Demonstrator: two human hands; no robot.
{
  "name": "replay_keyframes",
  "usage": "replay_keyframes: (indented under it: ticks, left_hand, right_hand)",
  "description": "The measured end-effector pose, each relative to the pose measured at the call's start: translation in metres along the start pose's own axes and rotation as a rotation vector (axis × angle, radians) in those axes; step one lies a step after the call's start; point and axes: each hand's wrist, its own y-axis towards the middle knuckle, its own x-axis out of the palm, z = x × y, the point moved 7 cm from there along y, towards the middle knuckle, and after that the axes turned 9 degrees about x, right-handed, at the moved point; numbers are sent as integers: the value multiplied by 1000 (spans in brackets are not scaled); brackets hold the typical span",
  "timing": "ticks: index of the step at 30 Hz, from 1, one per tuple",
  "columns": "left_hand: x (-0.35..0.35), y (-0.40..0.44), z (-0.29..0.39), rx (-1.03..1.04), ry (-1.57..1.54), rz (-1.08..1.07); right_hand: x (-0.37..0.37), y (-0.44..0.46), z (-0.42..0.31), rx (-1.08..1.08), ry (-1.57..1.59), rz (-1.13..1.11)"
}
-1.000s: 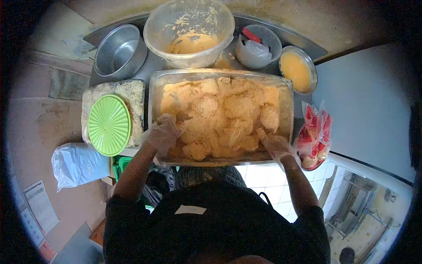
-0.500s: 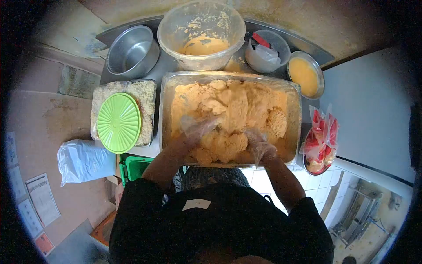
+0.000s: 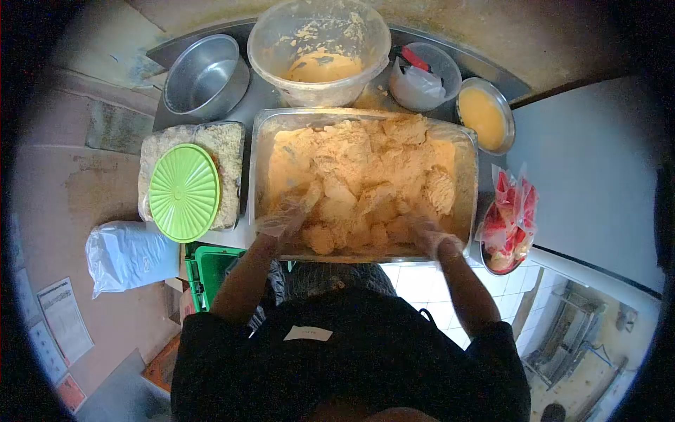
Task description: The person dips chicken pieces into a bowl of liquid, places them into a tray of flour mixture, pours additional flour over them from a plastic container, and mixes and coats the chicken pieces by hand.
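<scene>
A wide metal tray [image 3: 365,114] holds orange-tinted flour [image 3: 351,151] and several lumpy coated pieces [image 3: 321,239] whose kind is hidden by the coating. My left hand [image 3: 292,211], in a clear plastic glove, is at the tray's lower left with fingers stretched out against the flour and pieces. On the lower right, my right hand [image 3: 425,226], gloved the same way, is down among the flour and pieces; its fingers are blurred and partly covered. One larger coated piece [image 3: 441,191] lies by the tray's right side.
Behind the tray stand a metal pot [image 3: 205,77], a clear tub [image 3: 320,84] with orange residue and a bowl of orange liquid [image 3: 485,118]. A green lid [image 3: 184,192] lies on crumb-filled containers [image 3: 228,144] at left. Red-and-clear bags [image 3: 508,218] sit in a bowl at right.
My left hand has drawn back to the left and my right hand has shifted slightly right. Flour and pieces between them have been shifted, with more flour heaped toward the back.
</scene>
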Motion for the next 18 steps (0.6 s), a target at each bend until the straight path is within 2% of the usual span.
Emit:
replay_keyframes:
  ticks: [2, 3, 5, 7, 11, 12, 13, 15, 16, 17, 18]
  left_hand:
    - [14, -6, 32, 17, -57, -4]
    - [23, -6, 49, 30, -81, -6]
    - [35, 7, 72, 65, -118, 25]
    - [38, 20, 79, 70, -125, 94]
    - [17, 26, 62, -27, -147, 103]
    - [14, 26, 54, -49, -185, 52]
    - [10, 26, 47, -74, -220, 1]
    - [-33, 5, 118, -201, 22, -79]
    - [-34, -1, 124, -183, 60, -102]
    - [-35, -6, 131, -164, 99, -123]
    - [-24, -13, 123, -60, 51, -125]
  right_hand:
    - [-24, 6, -20, -283, -721, 164]
    - [-48, 15, -21, -339, -782, 118]
    - [-47, 32, -33, -516, -1584, 187]
    - [-12, 62, -45, -684, -3076, 434]
    - [41, 45, -41, -1023, -4256, 253]
    - [45, 37, -36, -1059, -4356, 305]
    - [15, 26, -14, -1128, -4336, 480]
    - [-50, -4, 34, -1300, -4219, 775]
    - [-70, -17, 53, -1402, -4142, 888]
    - [-55, -15, 54, -1555, -4053, 858]
    - [-39, -13, 55, -1697, -3959, 821]
